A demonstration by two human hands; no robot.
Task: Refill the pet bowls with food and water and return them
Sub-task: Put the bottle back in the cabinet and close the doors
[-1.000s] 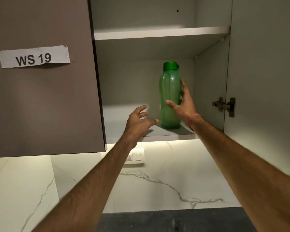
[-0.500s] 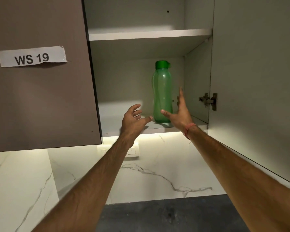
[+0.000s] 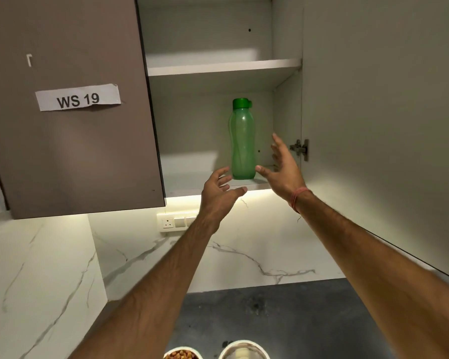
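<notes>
Reaching up into an open wall cabinet (image 3: 373, 125), I have both hands raised toward a green water bottle (image 3: 243, 143) that stands upright on the lower shelf (image 3: 192, 181), near its front edge and toward the right side. My left hand (image 3: 219, 191) hovers just below and left of the bottle's base, fingers loosely spread and holding nothing. My right hand (image 3: 283, 164) is at the bottle's right, fingers spread wide, thumb tip at the bottle's lower edge; I cannot tell whether it touches. Neither hand grips the bottle.

I judge the food part looks done and the water part is in hand: at the bottom edge of view, two pet bowls sit side by side on the dark surface (image 3: 309, 320), the left bowl (image 3: 183, 354) showing brown kibble and the right bowl (image 3: 244, 352) looking pale inside, its contents unclear. The next move calls for closing a hand round the bottle's body, lifting it clear of the shelf lip, and bringing it down to the right bowl with its green cap (image 3: 241, 103) opened.

A second shelf (image 3: 223, 67) sits above. The closed left cabinet door (image 3: 70, 151) carries a paper label reading "WS 19" (image 3: 78, 97). Below, a lit white marble backsplash (image 3: 49, 268) holds a socket and switch plate (image 3: 175, 222).
</notes>
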